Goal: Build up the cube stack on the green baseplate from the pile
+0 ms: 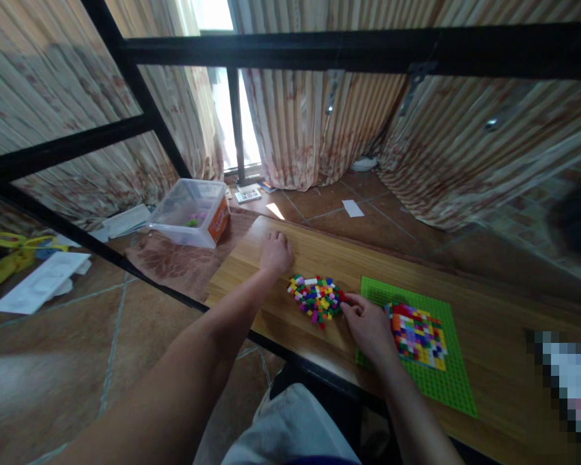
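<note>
Right hand [368, 326] pinches at the brick pile [315, 300]; left hand [275, 253] rests flat, empty, on table [489, 323]

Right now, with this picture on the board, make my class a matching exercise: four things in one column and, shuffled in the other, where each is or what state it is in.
1 left hand
2 right hand
3 green baseplate
4 clear plastic box

a on the brown cloth
b resting on the bare wooden table
c fingertips at the loose brick pile
d partly covered by colourful bricks

Pairs: 1-b, 2-c, 3-d, 4-a
</note>
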`<state>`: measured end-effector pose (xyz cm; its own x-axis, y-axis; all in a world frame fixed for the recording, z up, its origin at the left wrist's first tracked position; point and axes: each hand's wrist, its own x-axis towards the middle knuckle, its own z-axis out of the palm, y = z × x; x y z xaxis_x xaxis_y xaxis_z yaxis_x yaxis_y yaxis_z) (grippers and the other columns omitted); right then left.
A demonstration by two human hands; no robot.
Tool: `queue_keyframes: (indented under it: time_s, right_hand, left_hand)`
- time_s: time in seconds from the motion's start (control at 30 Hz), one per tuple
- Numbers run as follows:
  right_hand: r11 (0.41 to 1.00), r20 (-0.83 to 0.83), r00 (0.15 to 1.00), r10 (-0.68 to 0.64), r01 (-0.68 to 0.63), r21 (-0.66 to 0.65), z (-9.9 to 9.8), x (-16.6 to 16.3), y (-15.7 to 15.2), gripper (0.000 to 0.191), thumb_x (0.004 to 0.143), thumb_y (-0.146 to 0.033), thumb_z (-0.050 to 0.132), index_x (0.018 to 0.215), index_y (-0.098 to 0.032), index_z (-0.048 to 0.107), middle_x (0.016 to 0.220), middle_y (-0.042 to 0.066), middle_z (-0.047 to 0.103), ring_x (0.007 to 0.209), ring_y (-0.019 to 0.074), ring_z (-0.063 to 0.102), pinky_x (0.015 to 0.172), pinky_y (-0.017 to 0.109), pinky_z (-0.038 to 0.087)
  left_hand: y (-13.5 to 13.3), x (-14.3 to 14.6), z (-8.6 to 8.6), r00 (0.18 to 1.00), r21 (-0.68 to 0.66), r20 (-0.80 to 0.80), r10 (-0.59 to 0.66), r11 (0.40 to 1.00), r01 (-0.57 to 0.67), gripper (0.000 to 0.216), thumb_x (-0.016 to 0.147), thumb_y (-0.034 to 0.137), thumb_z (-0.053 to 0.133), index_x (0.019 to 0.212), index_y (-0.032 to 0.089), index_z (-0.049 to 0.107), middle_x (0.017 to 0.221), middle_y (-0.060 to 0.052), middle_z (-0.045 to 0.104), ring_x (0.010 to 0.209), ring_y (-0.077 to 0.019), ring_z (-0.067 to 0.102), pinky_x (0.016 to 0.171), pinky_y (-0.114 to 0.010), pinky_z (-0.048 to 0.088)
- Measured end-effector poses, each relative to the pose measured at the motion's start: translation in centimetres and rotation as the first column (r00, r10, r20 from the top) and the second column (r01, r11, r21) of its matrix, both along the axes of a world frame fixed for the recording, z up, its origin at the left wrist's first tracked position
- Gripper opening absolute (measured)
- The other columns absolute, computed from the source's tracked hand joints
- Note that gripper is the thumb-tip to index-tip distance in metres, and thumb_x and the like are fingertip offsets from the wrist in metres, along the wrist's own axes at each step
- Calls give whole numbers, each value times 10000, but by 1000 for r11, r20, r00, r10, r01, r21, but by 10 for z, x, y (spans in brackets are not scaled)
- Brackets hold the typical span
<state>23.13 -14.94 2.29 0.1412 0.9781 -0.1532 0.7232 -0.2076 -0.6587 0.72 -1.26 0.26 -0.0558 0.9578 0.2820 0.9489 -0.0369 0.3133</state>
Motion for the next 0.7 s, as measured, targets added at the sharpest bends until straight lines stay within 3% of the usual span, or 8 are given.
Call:
queue_keyframes:
  time_s: [0.13, 0.27, 0.37, 0.47, 0.57, 0.7]
  right_hand:
    - [990, 79, 997, 0, -11, 140, 10, -5, 3, 319, 904, -328, 478, 1092, -211, 709, 956, 63, 744, 892, 217, 672, 794, 329, 460]
    - [941, 184, 964, 193, -235, 245, 22, -25, 25, 310, 931, -269, 457, 1087, -219, 720, 1037, 65, 707, 954, 204, 630, 865, 317, 441]
    - [882, 275, 896, 349, -413, 225, 24, -42, 44, 284, 928, -238, 490, 1067, -215, 736, 1046, 82, 672, 987, 207, 589, 898, 312, 416]
    - [845, 332, 841, 426, -501, 185, 21, -52, 57, 239, 916, -240, 535, 1006, -238, 756, 1031, 85, 652, 1014, 218, 547, 889, 316, 401]
    - [830, 344, 812, 472, -540, 137, 15, -55, 61, 218, 905, -238, 556, 955, -255, 768, 1000, 75, 648, 985, 216, 532, 871, 317, 393]
    - [855, 379, 813, 443, -510, 94, 13, -52, 62, 236, 864, -163, 548, 902, -228, 771, 979, 83, 658, 966, 219, 538, 871, 321, 386]
  left_hand:
    - [0, 1, 1, 1000, -4, 7, 4, 1000, -4, 198, 909, 191, 436, 977, 182, 621, 1112, -120, 611, 1107, -252, 512, 994, -387, 404]
    - [-1, 0, 1, 1000, 0, -12, 4, 1000, -4, 189, 909, 200, 443, 974, 178, 619, 1112, -123, 612, 1101, -255, 518, 993, -386, 402]
    - [-1, 0, 2, 1000, 8, -23, -3, 1000, 3, 191, 912, 209, 442, 980, 177, 618, 1116, -121, 612, 1098, -255, 521, 998, -385, 398]
    - [-1, 0, 1, 1000, 9, -13, -5, 1000, 6, 196, 911, 203, 439, 988, 174, 617, 1125, -124, 613, 1105, -256, 517, 998, -390, 396]
    - [-1, 0, 0, 1000, 0, -5, -5, 1000, 5, 196, 909, 196, 437, 989, 179, 616, 1127, -122, 616, 1109, -256, 514, 991, -392, 400]
    - [-1, 0, -1, 1000, 6, -14, -4, 1000, 4, 199, 910, 205, 437, 992, 169, 615, 1120, -127, 616, 1093, -258, 518, 988, -390, 403]
